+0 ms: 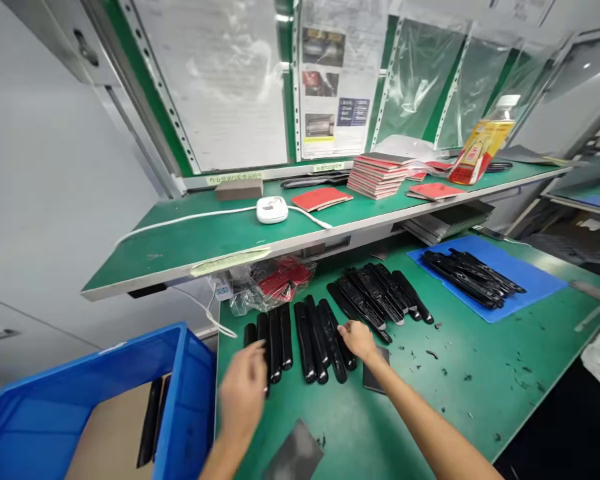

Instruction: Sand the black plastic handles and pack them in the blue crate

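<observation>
My blurred left hand (pixel 245 383) is at the black pieces (pixel 285 337) in the frame's lower centre. My right hand (pixel 359 340), fingers curled, is at the next row (pixel 333 341); I cannot tell whether either pinches one

Left hand (pixel 243 387), right hand (pixel 359 339) at black parts (pixel 305 343)

The long parts (pixel 305 347) are black on a green surface (pixel 480 393). The bin (pixel 190 383) and mat (pixel 535 270) are blue. The bottle label (pixel 475 150) is yellow and red.
</observation>
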